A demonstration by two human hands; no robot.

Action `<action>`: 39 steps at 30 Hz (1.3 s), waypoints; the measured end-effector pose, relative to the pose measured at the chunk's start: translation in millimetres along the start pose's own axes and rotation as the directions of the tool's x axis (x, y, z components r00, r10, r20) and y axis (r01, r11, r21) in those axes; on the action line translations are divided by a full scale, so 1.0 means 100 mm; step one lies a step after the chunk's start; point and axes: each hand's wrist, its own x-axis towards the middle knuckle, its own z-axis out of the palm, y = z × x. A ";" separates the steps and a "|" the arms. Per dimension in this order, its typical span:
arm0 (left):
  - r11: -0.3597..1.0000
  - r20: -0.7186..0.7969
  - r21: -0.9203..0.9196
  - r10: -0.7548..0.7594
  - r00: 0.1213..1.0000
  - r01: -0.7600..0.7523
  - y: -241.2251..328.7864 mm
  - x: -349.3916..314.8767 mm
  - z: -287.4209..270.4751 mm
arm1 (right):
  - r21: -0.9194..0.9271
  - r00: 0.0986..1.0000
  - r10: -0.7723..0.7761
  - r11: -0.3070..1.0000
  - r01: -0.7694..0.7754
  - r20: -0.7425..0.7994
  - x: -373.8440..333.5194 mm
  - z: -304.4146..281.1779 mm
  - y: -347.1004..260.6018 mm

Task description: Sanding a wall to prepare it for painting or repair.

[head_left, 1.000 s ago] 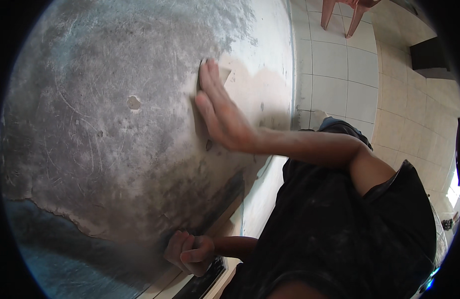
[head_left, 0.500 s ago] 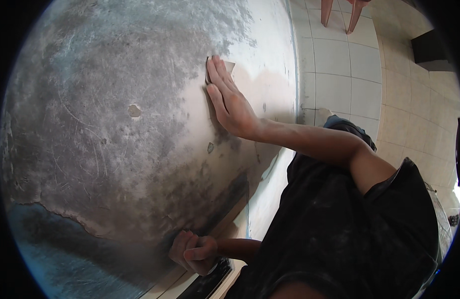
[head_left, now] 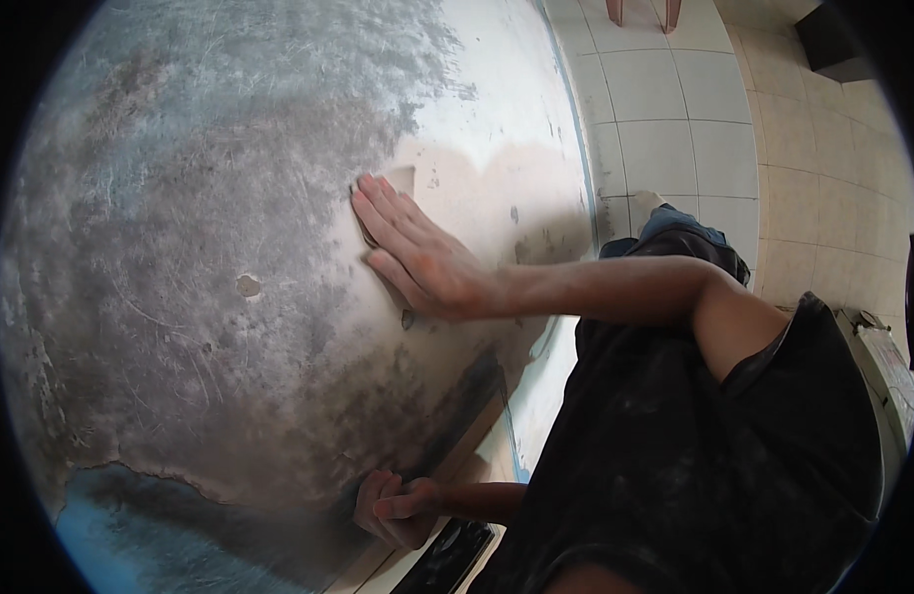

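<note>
My right hand (head_left: 417, 252) lies against a patchy grey and white wall (head_left: 209, 208), fingers stretched and pressed together, thumb lower down. Under it is a thin pale sheet that looks like sandpaper (head_left: 406, 180); one corner sticks out beside the fingers, and most of it is hidden by the hand. Lower down, my left hand (head_left: 398, 507) is curled close to the wall's dark smudged part. Its thumb is bent over the fingers, and whether anything is inside cannot be seen.
A small chipped spot (head_left: 248, 285) marks the wall. Bare blue paint (head_left: 110, 535) shows below a ragged edge. Pale floor tiles (head_left: 645, 89) meet the wall at right, with reddish chair legs (head_left: 670, 12) at the top. A dark flat object (head_left: 452, 554) lies below my left hand.
My right hand has slid left across the wall with the sheet under it. The whole view has shifted, so the wall marks sit lower. My left hand stays curled.
</note>
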 end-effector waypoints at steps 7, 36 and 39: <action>1.000 0.019 0.020 -0.023 1.000 0.022 -0.01 -0.02 -0.05 | 0.009 0.998 -0.005 1.000 0.006 -0.068 0.13 -0.05 0.12; 0.996 -0.006 0.082 -0.037 0.999 0.037 0.06 0.02 0.02 | 0.107 0.991 0.133 0.986 -0.132 -0.003 0.28 -0.20 0.09; 0.995 0.003 0.071 -0.070 0.998 0.069 0.01 0.00 0.03 | 0.148 0.989 0.149 0.978 -0.145 -0.013 0.17 -0.14 -0.02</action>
